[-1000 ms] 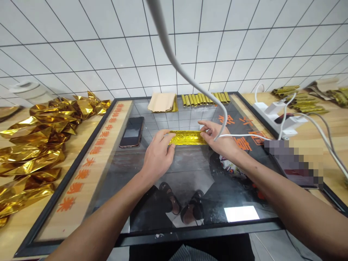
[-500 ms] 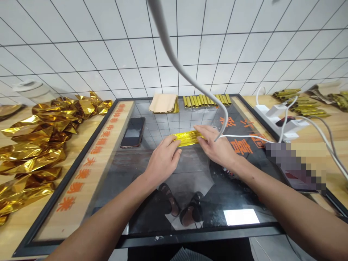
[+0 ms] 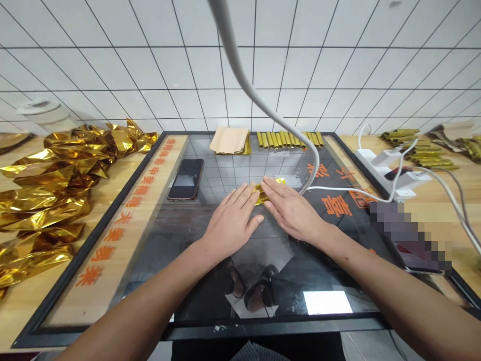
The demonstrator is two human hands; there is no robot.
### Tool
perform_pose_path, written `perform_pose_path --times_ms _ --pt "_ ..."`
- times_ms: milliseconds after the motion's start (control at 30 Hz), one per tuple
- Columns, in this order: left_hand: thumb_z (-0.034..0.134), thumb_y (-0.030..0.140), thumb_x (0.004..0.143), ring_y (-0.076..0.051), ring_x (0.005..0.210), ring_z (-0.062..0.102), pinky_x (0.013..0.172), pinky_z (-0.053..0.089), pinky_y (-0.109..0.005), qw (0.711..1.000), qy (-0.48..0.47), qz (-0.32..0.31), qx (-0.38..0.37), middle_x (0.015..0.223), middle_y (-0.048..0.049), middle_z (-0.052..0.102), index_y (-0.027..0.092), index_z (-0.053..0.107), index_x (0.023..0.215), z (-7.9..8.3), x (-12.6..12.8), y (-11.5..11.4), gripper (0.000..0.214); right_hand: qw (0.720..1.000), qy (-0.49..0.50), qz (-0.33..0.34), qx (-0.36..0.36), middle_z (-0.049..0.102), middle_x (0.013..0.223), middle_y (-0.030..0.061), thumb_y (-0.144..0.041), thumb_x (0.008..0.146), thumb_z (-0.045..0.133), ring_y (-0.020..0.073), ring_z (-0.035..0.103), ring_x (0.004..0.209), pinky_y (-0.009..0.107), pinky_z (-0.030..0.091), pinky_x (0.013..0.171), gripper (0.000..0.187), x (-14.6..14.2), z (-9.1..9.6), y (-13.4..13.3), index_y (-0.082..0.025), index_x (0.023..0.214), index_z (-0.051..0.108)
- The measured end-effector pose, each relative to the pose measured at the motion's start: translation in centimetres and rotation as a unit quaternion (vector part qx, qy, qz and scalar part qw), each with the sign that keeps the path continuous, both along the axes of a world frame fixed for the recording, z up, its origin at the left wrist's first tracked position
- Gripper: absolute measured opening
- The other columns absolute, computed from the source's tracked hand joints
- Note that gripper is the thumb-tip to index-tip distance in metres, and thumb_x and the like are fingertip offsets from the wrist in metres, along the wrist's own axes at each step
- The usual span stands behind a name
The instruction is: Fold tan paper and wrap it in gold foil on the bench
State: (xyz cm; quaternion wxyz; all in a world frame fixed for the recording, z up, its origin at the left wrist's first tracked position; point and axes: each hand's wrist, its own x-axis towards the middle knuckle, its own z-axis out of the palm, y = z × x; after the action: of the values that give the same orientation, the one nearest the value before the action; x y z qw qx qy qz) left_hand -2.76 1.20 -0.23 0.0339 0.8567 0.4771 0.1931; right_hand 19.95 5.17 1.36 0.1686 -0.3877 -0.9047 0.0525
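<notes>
A folded strip of gold foil point(image 3: 263, 191) lies on the glass table top point(image 3: 233, 281), mostly covered by both my hands. My left hand point(image 3: 233, 220) lies flat on its left part, fingers stretched out and together. My right hand point(image 3: 289, 208) presses flat on its right part, fingers extended. Only a small gold patch shows between and above the fingers.
A row of rolled gold foil tubes point(image 3: 287, 139) and a tan paper stack point(image 3: 230, 140) sit at the table's far edge. A black phone point(image 3: 186, 179) lies to the left. Crumpled gold foil sheets point(image 3: 52, 185) pile at left. A white cable point(image 3: 263, 105) hangs over the table; power strip point(image 3: 387, 165) at right.
My hands have gone from pinching the strip's ends to lying flat over it, moving toward each other. The strip now shows far less.
</notes>
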Motion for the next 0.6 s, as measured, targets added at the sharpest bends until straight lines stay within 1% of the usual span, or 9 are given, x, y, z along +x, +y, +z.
perform_pose_path --times_ms 67,133,233,333,433,600 --pt "0.053 0.043 0.113 -0.034 0.166 0.036 0.136 0.031 -0.055 0.999 0.031 -0.002 -0.017 0.177 -0.0179 0.040 0.011 0.044 0.166 -0.2 0.0 -0.1 0.063 1.000 -0.021 0.000 0.002 0.040 0.175 0.0260 -0.040 0.116 0.036 0.0351 0.038 0.164 0.058 0.035 0.134 0.063 -0.2 -0.4 -0.1 -0.002 0.166 0.044" --pt "0.051 0.044 0.114 -0.032 0.166 0.037 0.137 0.030 -0.053 0.998 0.049 0.000 -0.026 0.177 -0.0175 0.041 0.011 0.045 0.166 -0.4 0.0 -0.1 0.062 0.999 -0.040 -0.006 0.007 0.037 0.176 0.0273 -0.046 0.117 0.035 0.0364 0.036 0.165 0.060 0.032 0.134 0.068 -0.2 -0.9 -0.1 -0.001 0.167 0.043" --pt "0.049 0.047 0.115 -0.032 0.165 0.038 0.137 0.030 -0.052 0.998 0.059 0.005 -0.029 0.177 -0.0163 0.041 0.012 0.046 0.166 -0.6 0.0 -0.1 0.062 0.998 -0.056 -0.014 0.006 0.034 0.177 0.0266 -0.052 0.117 0.034 0.0368 0.034 0.166 0.061 0.033 0.133 0.072 -0.1 -1.5 0.1 -0.003 0.169 0.041" --pt "0.049 0.048 0.114 -0.032 0.165 0.038 0.136 0.031 -0.053 0.998 0.062 0.006 -0.028 0.177 -0.0164 0.040 0.012 0.047 0.166 -0.7 0.0 -0.1 0.062 0.998 -0.058 -0.014 0.004 0.034 0.177 0.0246 -0.055 0.117 0.033 0.0362 0.033 0.166 0.062 0.034 0.133 0.072 -0.1 -1.9 0.2 -0.007 0.170 0.040" --pt "0.050 0.048 0.114 -0.033 0.165 0.039 0.136 0.030 -0.054 0.998 0.061 0.007 -0.031 0.177 -0.0171 0.041 0.013 0.047 0.165 -0.8 0.0 -0.2 0.062 0.998 -0.061 -0.010 0.010 0.036 0.176 0.0257 -0.055 0.117 0.032 0.0366 0.034 0.166 0.063 0.032 0.134 0.072 -0.1 -1.9 0.2 -0.006 0.170 0.041" --pt "0.050 0.047 0.114 -0.032 0.165 0.038 0.136 0.030 -0.055 0.998 0.048 0.013 -0.032 0.178 -0.0150 0.039 0.018 0.044 0.168 -0.9 -0.1 -0.3 0.061 0.998 -0.054 -0.013 0.005 0.035 0.177 0.0242 -0.055 0.116 0.036 0.0380 0.033 0.166 0.065 0.033 0.133 0.072 -0.1 -2.0 0.1 -0.009 0.172 0.038"
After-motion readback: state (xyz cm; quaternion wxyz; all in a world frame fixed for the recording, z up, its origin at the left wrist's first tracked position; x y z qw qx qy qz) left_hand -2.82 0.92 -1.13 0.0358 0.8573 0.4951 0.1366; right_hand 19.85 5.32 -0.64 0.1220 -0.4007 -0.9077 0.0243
